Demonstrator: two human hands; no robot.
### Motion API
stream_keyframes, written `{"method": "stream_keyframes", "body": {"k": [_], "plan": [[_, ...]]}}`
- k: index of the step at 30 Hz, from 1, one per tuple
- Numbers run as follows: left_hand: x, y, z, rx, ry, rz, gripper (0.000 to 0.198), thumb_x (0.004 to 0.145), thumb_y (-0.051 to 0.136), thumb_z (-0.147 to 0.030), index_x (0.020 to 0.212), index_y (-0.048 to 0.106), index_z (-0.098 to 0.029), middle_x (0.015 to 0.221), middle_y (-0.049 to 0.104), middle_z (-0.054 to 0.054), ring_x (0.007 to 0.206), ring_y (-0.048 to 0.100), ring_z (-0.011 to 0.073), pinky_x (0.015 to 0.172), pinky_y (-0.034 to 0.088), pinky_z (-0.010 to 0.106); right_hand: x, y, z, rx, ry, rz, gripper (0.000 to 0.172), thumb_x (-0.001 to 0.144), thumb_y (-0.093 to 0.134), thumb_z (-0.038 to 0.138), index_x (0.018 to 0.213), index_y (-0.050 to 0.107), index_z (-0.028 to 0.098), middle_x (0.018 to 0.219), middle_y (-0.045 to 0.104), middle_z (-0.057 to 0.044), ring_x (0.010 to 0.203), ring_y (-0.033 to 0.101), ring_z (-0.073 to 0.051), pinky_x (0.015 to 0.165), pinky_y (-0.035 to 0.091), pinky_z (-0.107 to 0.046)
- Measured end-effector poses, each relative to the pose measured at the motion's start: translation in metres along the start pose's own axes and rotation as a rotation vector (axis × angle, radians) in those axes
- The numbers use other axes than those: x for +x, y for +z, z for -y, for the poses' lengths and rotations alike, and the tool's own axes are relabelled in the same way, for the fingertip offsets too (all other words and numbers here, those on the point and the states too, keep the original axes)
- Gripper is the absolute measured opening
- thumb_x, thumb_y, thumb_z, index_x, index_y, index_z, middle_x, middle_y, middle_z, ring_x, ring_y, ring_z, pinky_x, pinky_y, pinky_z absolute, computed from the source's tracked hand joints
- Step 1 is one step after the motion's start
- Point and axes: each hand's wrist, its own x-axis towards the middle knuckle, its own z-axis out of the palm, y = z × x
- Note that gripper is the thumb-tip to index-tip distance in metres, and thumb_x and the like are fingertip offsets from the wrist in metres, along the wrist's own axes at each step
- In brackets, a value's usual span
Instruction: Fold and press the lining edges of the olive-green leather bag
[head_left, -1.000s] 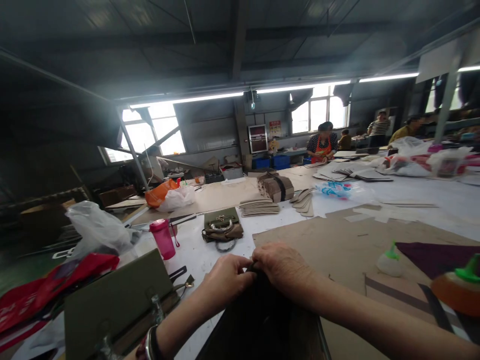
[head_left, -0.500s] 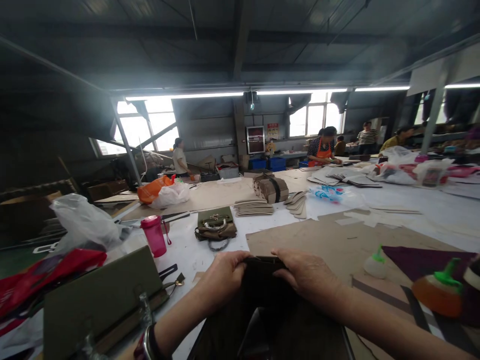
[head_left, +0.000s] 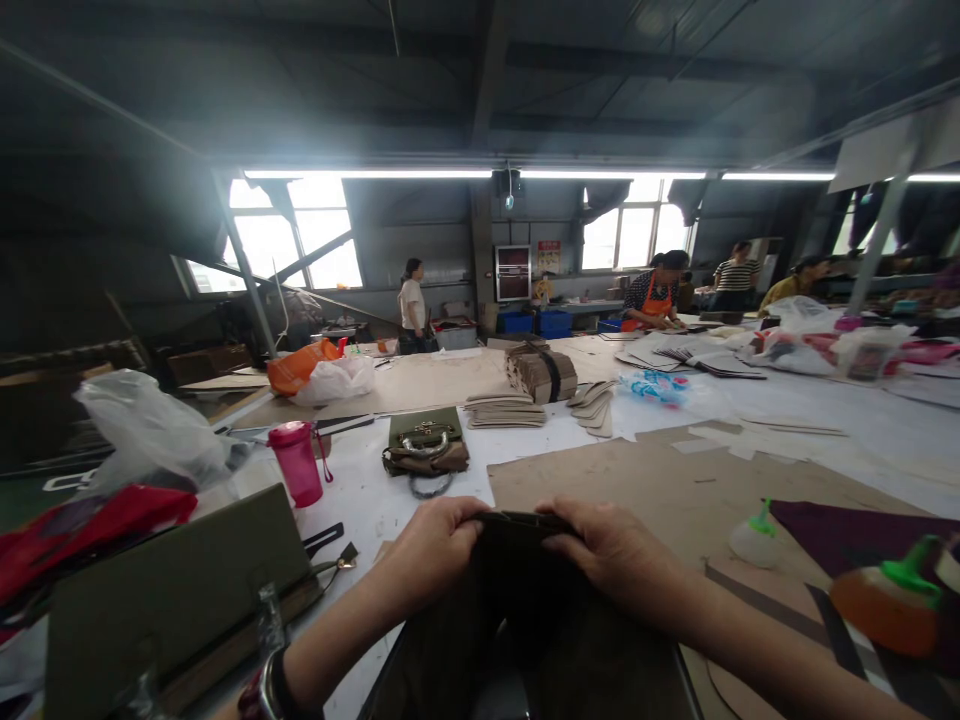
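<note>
My left hand (head_left: 439, 540) pinches the far edge of a dark piece (head_left: 592, 640), thumb nearly closed against the fingers. My right hand (head_left: 604, 540) grips the same edge a little to the right, its thumb on the near face and its fingers over the top. A short stretch of edge shows between the two hands. The dark piece is at near centre, spreading toward me between the forearms; its inside is too dark to read. A bracelet (head_left: 266, 690) circles the left wrist.

Left of it, near: a large olive panel (head_left: 180, 590) with plastic-wrapped handles, tilted. Beyond the hands, on the white table (head_left: 360, 470), I note a small olive bag (head_left: 427, 430) — pink bottle (head_left: 296, 465) to its left, stacked pieces (head_left: 504, 410) to its right. A brown sheet (head_left: 600, 475) covers the table right of centre. Near right: a white squeeze bottle (head_left: 752, 542) and an amber one (head_left: 881, 612), beside purple cloth (head_left: 832, 530). Far right of centre, a person in an orange apron (head_left: 654, 302) leans over the table.
</note>
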Motion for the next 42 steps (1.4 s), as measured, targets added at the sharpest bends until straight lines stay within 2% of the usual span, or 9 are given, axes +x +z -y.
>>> {"method": "stream_keyframes", "body": {"k": [3,7,14,20,25,33,38,42], "plan": [[0.002,0.0,-0.001,-0.009,-0.011,-0.009,0.029,0.071,0.035,-0.019,0.079,0.062,-0.015,0.074,0.063,0.001,0.072,0.055,0.0156,0.067,0.04,0.023,-0.001,0.002,-0.001,-0.034,-0.023,-0.04,0.033,0.077,0.046,0.016,0.109,0.044,0.024,0.098,0.058,-0.002,0.084,0.056,-0.017,0.073,0.042,-0.025],[0.003,0.002,-0.004,0.012,0.003,-0.02,0.03,0.071,0.033,-0.018,0.079,0.062,-0.015,0.074,0.063,0.001,0.073,0.055,0.0159,0.067,0.039,0.024,-0.004,-0.002,0.004,-0.114,-0.16,-0.009,0.03,0.079,0.039,0.01,0.104,0.045,0.028,0.108,0.049,-0.001,0.082,0.055,-0.013,0.069,0.042,-0.021],[0.001,0.004,-0.01,0.042,0.026,-0.046,0.03,0.071,0.033,-0.015,0.077,0.062,-0.016,0.075,0.063,0.002,0.074,0.055,0.015,0.068,0.038,0.023,-0.004,-0.003,0.004,-0.242,-0.174,-0.052,0.011,0.08,0.043,0.01,0.085,0.048,0.018,0.081,0.054,-0.001,0.075,0.053,-0.014,0.064,0.04,-0.021],[0.0,0.003,-0.011,0.073,0.036,0.003,0.029,0.072,0.033,-0.016,0.078,0.062,-0.017,0.072,0.062,0.001,0.072,0.055,0.0149,0.065,0.038,0.023,-0.004,-0.001,0.005,-0.276,-0.043,-0.128,0.006,0.081,0.044,0.017,0.076,0.048,0.017,0.071,0.055,-0.002,0.065,0.052,-0.015,0.058,0.035,-0.023],[0.002,0.001,-0.01,0.106,0.026,0.016,0.029,0.071,0.034,-0.016,0.078,0.062,-0.016,0.073,0.062,0.002,0.071,0.054,0.0152,0.063,0.038,0.023,0.006,-0.001,0.007,-0.259,0.072,-0.107,0.008,0.08,0.046,0.019,0.072,0.048,0.017,0.067,0.056,-0.002,0.061,0.052,-0.014,0.055,0.031,-0.023],[0.008,-0.003,-0.004,0.106,0.028,0.062,0.026,0.073,0.036,-0.023,0.077,0.061,-0.015,0.072,0.061,0.001,0.069,0.053,0.0154,0.06,0.037,0.022,0.015,-0.002,0.007,-0.205,0.135,-0.104,0.008,0.077,0.049,0.019,0.07,0.046,0.016,0.066,0.055,-0.002,0.06,0.05,-0.014,0.054,0.03,-0.023],[0.013,-0.003,-0.001,0.121,0.009,0.049,0.027,0.074,0.04,-0.031,0.075,0.061,-0.014,0.066,0.059,0.0,0.063,0.05,0.0137,0.055,0.035,0.021,0.017,0.0,0.003,-0.172,0.136,-0.132,0.009,0.077,0.049,0.019,0.07,0.045,0.017,0.065,0.054,-0.002,0.058,0.05,-0.014,0.054,0.03,-0.023],[0.016,-0.003,-0.005,0.102,0.035,0.051,0.025,0.074,0.041,-0.03,0.077,0.062,-0.016,0.067,0.059,-0.001,0.063,0.05,0.0125,0.056,0.034,0.02,0.015,0.003,-0.005,-0.116,0.116,-0.165,0.008,0.075,0.049,0.018,0.082,0.045,0.016,0.069,0.055,-0.002,0.061,0.052,-0.016,0.056,0.034,-0.024]]}}
